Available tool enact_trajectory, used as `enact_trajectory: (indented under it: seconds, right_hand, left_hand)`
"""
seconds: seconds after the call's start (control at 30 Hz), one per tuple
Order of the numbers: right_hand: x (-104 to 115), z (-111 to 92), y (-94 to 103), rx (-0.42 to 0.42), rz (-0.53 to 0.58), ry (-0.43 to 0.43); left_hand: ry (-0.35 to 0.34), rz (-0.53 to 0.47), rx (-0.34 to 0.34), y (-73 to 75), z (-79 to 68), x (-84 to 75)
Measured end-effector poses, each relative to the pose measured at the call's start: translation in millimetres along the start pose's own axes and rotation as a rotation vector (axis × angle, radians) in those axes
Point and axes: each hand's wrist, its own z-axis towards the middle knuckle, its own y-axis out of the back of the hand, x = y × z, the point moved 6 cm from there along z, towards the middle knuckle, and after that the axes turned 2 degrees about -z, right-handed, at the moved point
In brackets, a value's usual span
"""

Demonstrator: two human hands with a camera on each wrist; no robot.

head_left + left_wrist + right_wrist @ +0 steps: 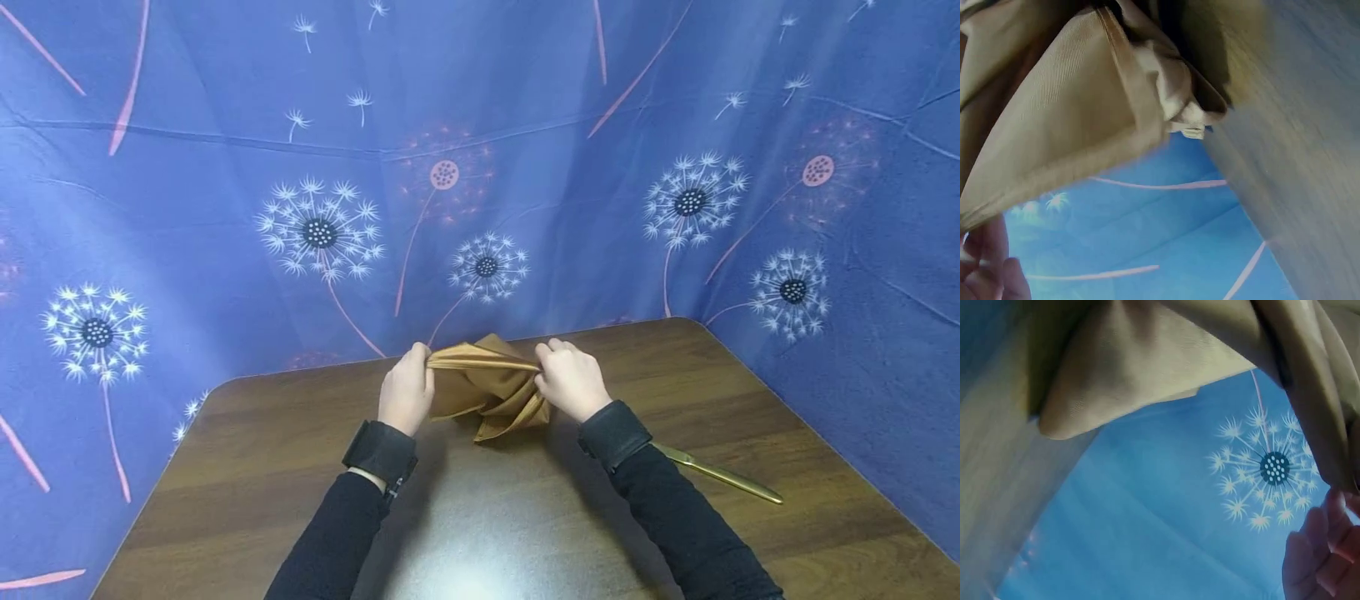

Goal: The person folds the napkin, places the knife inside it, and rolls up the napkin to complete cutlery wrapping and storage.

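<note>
A golden-brown cloth napkin (502, 392) with stitched hems hangs in folds between both hands, over the far half of the table. My left hand (405, 389) pinches its upper left end, and my right hand (573, 379) grips the upper right end. The top edge is drawn taut between them. In the left wrist view the napkin (1085, 106) spreads above the curled fingers (988, 262). From the right wrist, folds of the napkin (1147, 369) hang close to the lens, with fingertips (1322, 550) at the lower right corner holding the fabric.
A gold-coloured knife (723, 477) lies on the wooden table (247, 483), partly hidden behind the right forearm. Behind the table's far edge hangs a blue curtain (525, 100) printed with dandelions, which also runs along both sides.
</note>
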Motion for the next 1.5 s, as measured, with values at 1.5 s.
enact_trajectory:
  seconds: [1.5]
  right_hand:
    - [-48.5, -5.1, 17.8, -0.120, 0.211, -0.246]
  left_hand:
    - [0.054, 0.001, -0.174, 132.6, -25.3, 72.3]
